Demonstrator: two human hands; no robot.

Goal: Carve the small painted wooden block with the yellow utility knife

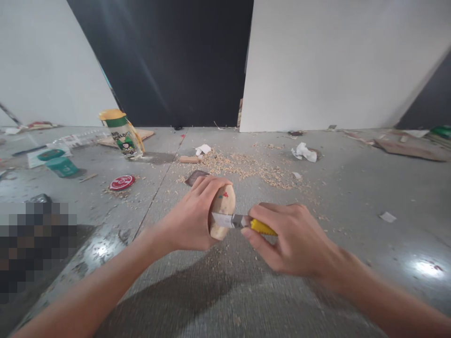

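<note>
My left hand (195,213) is wrapped around a pale piece of wood (225,199), whose flat face, dotted with small red and green marks, is turned to the right. In my right hand (287,234) is a utility knife (262,227) with a yellow handle. The knife's blade lies against the face of the wood, pointing left. Both hands are raised over the grey floor (232,300), and wood shavings (243,164) are scattered beyond them.
A yellow-lidded cup (123,136) stands on the left, near a teal container (61,166) and a red round lid (121,182). A small wood block (189,159) and crumpled tissue (304,152) lie ahead. Black and white panels (169,61) form the back. The lower left is pixelated.
</note>
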